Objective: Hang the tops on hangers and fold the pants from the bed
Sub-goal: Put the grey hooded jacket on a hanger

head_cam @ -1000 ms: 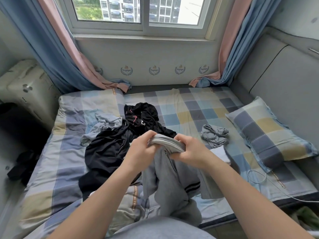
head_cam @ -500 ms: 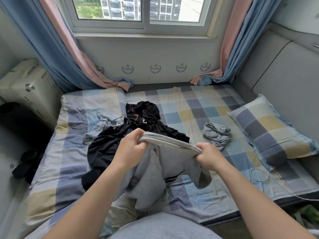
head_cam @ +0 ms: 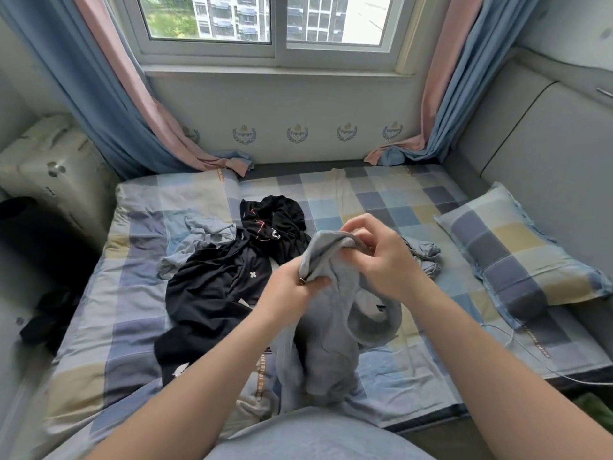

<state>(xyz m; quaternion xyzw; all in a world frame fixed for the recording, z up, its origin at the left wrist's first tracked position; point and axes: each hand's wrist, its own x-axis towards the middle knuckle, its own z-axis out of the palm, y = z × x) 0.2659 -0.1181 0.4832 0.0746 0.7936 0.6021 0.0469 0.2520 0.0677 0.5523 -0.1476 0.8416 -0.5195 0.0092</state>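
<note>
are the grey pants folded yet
Not folded: the left hand and right hand grip the grey pants at the waistband, and the legs hang crumpled down to the bed.

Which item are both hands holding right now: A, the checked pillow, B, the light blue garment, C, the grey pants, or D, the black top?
C: the left hand and right hand both grip the bunched waistband of the grey pants, while the black top lies on the bed.

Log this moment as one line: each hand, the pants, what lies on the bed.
left hand: grips pants | right hand: grips pants | pants: partly lifted, not folded | bed: black tops, pillow
</note>
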